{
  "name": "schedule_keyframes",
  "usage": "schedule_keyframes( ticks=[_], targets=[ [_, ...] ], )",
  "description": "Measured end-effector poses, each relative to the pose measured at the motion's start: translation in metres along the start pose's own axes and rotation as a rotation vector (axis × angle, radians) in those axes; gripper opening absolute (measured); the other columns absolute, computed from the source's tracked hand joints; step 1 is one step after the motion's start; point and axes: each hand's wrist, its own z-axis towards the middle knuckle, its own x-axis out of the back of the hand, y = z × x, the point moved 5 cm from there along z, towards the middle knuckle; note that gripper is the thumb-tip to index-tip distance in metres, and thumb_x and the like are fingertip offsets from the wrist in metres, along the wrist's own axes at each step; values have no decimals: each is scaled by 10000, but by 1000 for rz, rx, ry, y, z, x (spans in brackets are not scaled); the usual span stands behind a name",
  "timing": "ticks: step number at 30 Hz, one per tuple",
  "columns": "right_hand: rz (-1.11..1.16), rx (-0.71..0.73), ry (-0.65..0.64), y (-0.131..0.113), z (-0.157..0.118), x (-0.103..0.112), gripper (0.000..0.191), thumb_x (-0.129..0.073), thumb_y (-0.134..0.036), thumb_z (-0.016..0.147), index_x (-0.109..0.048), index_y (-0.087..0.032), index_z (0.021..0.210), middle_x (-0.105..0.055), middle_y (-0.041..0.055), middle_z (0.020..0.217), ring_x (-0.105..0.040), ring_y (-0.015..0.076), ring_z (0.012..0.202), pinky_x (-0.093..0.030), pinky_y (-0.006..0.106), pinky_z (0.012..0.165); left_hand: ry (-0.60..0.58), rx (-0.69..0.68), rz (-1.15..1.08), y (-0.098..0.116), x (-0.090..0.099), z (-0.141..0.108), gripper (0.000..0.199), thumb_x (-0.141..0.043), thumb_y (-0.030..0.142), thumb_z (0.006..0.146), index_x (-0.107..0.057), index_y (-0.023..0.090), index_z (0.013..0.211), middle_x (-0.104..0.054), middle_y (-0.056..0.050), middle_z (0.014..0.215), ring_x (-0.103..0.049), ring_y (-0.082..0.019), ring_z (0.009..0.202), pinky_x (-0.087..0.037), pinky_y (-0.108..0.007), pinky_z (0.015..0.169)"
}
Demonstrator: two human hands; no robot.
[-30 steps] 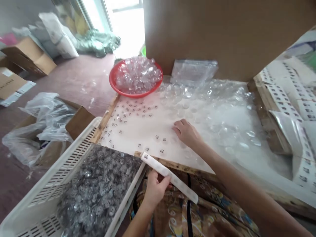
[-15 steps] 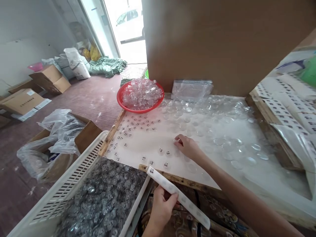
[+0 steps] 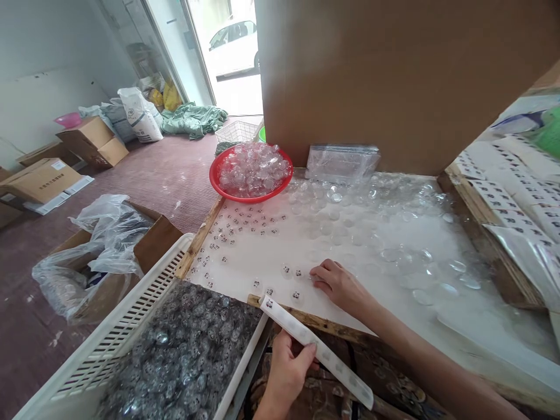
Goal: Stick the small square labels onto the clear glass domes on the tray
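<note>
**White strip slants past the table's near edge**

At the left, a white plastic crate (image 3: 100, 338) holds a heap of clear domed pieces (image 3: 188, 344). Beside it, the left hand (image 3: 286, 367) pinches the strip (image 3: 329, 361) about midway, thumb over the upper face and fingers beneath.

The strip hangs in front of the table, its far end by the wooden edging (image 3: 324, 323). Its long axis runs from that end, at upper left, down to the rounded end at lower right, nearer the body. One small panda mark (image 3: 269, 303) sits at the far end.

It looks light, smooth and thin, likely bendy and easily creased; its long edges or bare middle seem the best hold.

Farther right, the right hand (image 3: 339, 286) rests low over the white tabletop (image 3: 258, 252), thumb and forefinger nearly together just beside a panda-marked disc (image 3: 298, 272); whether they hold anything cannot be told. Clear discs (image 3: 423, 297) lie scattered beyond.
</note>
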Motion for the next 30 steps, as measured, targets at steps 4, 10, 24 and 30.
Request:
schedule_keyframes(
  ticks=[4, 10, 24, 30],
  targets=[
    [-20, 6, 1, -3, 1, 3, 182, -545, -133, 900, -662, -203, 1021, -643, 110, 1018, -629, 260, 934, -529, 397, 828, 15, -1, -3, 1, 0, -3, 365, -792, 443, 694, -643, 146, 846, -670, -41, 739, -631, -184, 648, -564, -286, 557],
    [-37, 51, -1, -14, -5, 8, 298, -540, -92, 875, -620, -194, 1143, -628, 126, 1122, -590, 281, 1026, -497, 435, 895, -10, 9, -21, 8, -5, -6, 343, -810, 410, 663, -633, 152, 802, -685, -31, 707, -646, -186, 615, -573, -298, 554],
    [27, -29, 8, 16, -14, 17, 200, -672, -155, 835, -655, -169, 1034, -653, 135, 1025, -628, 283, 941, -525, 436, 853, -34, 35, -21, 8, -5, 0, 309, -780, 394, 690, -661, 146, 830, -701, -48, 749, -664, -194, 644, -585, -292, 577],
    [139, -110, 44, 16, -12, 23, 180, -527, -145, 898, -667, -151, 1010, -686, 119, 974, -655, 215, 797, -524, 340, 729, -19, 39, -23, 7, -4, -2, 317, -794, 394, 669, -663, 140, 805, -708, -54, 722, -663, -193, 613, -587, -300, 571]
  ],
)
